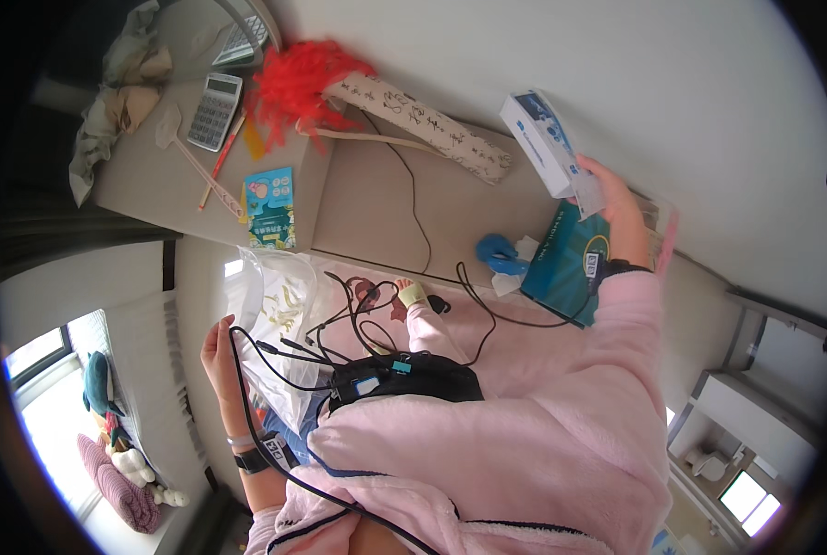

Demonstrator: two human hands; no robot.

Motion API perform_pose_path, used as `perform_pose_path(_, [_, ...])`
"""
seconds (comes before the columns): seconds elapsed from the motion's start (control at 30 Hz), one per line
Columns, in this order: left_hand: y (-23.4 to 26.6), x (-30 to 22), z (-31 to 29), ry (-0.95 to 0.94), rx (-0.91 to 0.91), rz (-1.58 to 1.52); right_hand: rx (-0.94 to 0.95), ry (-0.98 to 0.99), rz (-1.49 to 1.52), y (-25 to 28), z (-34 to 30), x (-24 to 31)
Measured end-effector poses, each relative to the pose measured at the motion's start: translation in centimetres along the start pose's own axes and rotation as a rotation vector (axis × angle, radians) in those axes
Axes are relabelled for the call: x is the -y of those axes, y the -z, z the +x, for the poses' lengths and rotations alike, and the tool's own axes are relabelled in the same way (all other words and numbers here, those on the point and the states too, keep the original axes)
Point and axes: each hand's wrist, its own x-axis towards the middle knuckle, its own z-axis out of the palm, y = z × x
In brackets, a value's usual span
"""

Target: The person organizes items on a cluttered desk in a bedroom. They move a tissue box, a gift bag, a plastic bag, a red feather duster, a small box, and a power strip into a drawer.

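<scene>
Gripping a long white-and-blue box (550, 145) at its near end, the right hand (617, 208) is raised over the counter (376, 208), its fingers (591, 168) closed round the box's edge. The box is tilted, its far end pointing up toward the pale wall (571, 55). Below the hand a flat teal package (561, 264) with a round yellow-and-white label is seen lying at the counter's right end, and a blue object (499, 252) with white tissue is set just beside its left edge.

The left hand (217, 356) is held low at the left, palm open and fingers loosely spread, touching a clear plastic bag (275, 305) with yellow print; nothing is clasped in it. Black cables (358, 319) are looped between the bag and a black device (404, 377) worn at the chest.

On the left counter section a small teal leaflet (271, 208) with cartoon pictures is laid near the front edge, with a grey calculator (215, 111) farther back, a red pencil (221, 159) and a wooden scratcher (191, 157) beside it. A red feathery thing (298, 83) and a long printed paper sleeve (427, 129) are stretched across the back.

Open room is left on the middle counter, crossed only by a thin cord (413, 194). The front edge runs from the leaflet to the teal package.
</scene>
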Motion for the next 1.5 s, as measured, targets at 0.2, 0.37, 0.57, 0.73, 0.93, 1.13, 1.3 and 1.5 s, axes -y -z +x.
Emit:
perform_pose_path(0.2, [0.6, -0.3, -1.1, -0.089, 0.042, 0.137, 0.301, -0.229, 0.439, -7.4, -4.0, -2.6])
perform_pose_path(0.37, [2.9, 0.4, -2.3, -0.154, 0.066, 0.098, 0.443, -0.255, 0.560, -13.3, -7.4, -4.7])
perform_pose_path(0.57, [7.1, 2.1, -4.7, -0.222, 0.059, 0.047, 0.435, -0.169, 0.581, -16.9, -11.1, -7.5])
perform_pose_path(0.73, [10.5, 2.3, -7.0, -0.329, -0.018, 0.151, 0.486, -0.208, 0.479, -20.8, -15.5, -11.0])
perform_pose_path(0.93, [10.8, -1.1, -9.9, -0.771, 0.000, 0.485, 0.664, -0.299, -0.038, -34.9, -21.9, -16.4])
perform_pose_path(1.13, [14.0, -3.3, -12.8, -1.011, 0.122, 0.537, 0.820, -0.181, -0.465, -47.1, -30.7, -19.5])
perform_pose_path(1.3, [18.1, -1.0, -13.9, -0.707, 0.258, 0.319, 0.939, -0.244, -0.480, -49.6, -34.1, -22.0])
perform_pose_path(1.5, [19.6, -0.4, -13.5, -0.622, 0.324, 0.278, 0.989, -0.158, -0.459, -49.6, -34.7, -22.3])
